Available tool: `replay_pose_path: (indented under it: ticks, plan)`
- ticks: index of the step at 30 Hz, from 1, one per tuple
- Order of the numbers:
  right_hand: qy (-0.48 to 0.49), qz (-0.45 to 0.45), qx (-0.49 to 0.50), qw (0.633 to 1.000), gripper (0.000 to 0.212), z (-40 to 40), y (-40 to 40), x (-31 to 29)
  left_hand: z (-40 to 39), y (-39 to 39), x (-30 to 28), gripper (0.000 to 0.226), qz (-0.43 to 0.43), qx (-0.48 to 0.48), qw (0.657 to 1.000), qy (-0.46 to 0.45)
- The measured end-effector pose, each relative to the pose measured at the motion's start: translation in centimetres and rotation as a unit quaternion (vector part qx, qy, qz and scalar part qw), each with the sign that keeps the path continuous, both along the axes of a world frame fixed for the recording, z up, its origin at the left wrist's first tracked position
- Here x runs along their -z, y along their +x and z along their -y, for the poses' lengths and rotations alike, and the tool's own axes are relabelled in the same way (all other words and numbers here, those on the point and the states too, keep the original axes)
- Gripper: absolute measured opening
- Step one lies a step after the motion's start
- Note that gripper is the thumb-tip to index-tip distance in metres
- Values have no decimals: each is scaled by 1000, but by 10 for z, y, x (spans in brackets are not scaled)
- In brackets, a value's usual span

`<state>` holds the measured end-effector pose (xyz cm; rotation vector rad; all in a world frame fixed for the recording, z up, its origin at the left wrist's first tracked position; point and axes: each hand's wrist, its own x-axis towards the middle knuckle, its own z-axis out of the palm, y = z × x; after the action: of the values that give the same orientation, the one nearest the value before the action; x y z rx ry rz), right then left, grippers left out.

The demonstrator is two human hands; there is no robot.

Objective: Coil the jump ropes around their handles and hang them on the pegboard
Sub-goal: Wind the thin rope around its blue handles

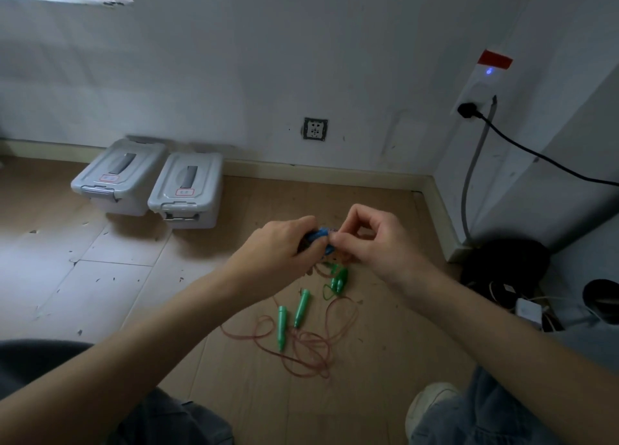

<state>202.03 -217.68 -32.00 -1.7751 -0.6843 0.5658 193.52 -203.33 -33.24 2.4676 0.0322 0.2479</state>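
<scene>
Blue handles (318,240) in both hands

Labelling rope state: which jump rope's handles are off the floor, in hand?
The blue-handled rope: left hand grips its handles, right hand pinches at them. Both green-handled ropes lie on the floor.

Two hands (284,243), one blue jump rope (320,238), four green handles (301,307), two grey lidded boxes (187,190), one wall socket (315,129), one white shoe (432,404)
</scene>
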Motion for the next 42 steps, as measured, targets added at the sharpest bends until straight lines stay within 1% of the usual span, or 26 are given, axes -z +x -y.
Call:
replay_pose_path:
  ticks: [1,2,3,5,6,7,9,11,13,17,18,20,22,24,25,27,30,32,33,35,36,37,38,39,40,42]
  plan:
    - [-2,38,10,999,22,-2,0,2,1,0,2,18,20,-7,999,39]
    - [2,32,5,999,20,-2,2,4,1,0,4,19,40,-11,997,72]
    - [12,-15,-14,1000,17,0,6,4,0,-1,4,21,58,-11,993,97]
    - [29,-160,-65,985,12,5,14,1,-3,-2,2,29,87,4,986,143]
    - [24,-210,-79,974,15,8,18,-1,-4,-3,0,34,99,20,980,173]
    - [4,-229,-88,969,17,10,20,-1,-5,-4,-1,37,112,41,971,209]
    - [-62,-209,-105,970,21,12,20,1,-5,-6,0,35,136,89,943,291]
    - [-107,-174,-114,972,14,13,19,2,-5,-9,5,25,136,120,923,341]
    - [-125,-123,-129,976,9,14,17,0,-4,-11,9,22,134,131,919,346]
    - [-152,28,-130,979,5,9,14,-1,0,-9,11,30,114,129,933,316]
    - [-147,48,-111,982,5,7,13,1,3,-7,12,31,102,118,941,301]
    - [-113,24,-36,993,7,5,16,3,11,-5,16,29,70,83,970,220]
    - [-49,-65,49,996,13,5,23,1,23,-3,17,17,19,47,996,73]
    - [11,-156,106,982,20,3,27,-2,30,2,18,17,-21,17,997,-69]
    - [37,-191,127,973,23,2,29,-2,32,4,18,17,-31,13,994,-107]
    - [78,-264,127,953,28,1,32,-2,32,6,17,18,-19,17,993,-119]
    - [49,-342,-6,938,23,2,33,-3,23,6,17,21,-25,12,994,-106]
    - [4,-315,-77,946,20,6,33,0,13,6,14,13,-63,5,988,-144]
    - [-3,-293,-77,953,20,6,33,4,9,7,12,13,-86,0,980,-178]
    - [9,-234,-22,972,22,3,30,10,7,10,12,32,-142,-30,951,-274]
    - [3,-159,7,987,25,1,28,13,9,13,15,38,-178,-51,925,-333]
    - [-25,-42,27,998,27,-1,26,14,11,16,18,40,-206,-72,895,-389]
    - [-54,77,35,995,28,-4,24,15,13,19,22,41,-223,-93,867,-436]
    - [-65,153,36,985,29,-6,22,16,12,21,26,41,-229,-115,844,-471]
    - [-60,177,37,982,30,-7,20,16,10,23,29,40,-225,-137,828,-495]
    - [-36,144,18,989,29,-8,15,16,-2,26,35,39,-207,-171,806,-527]
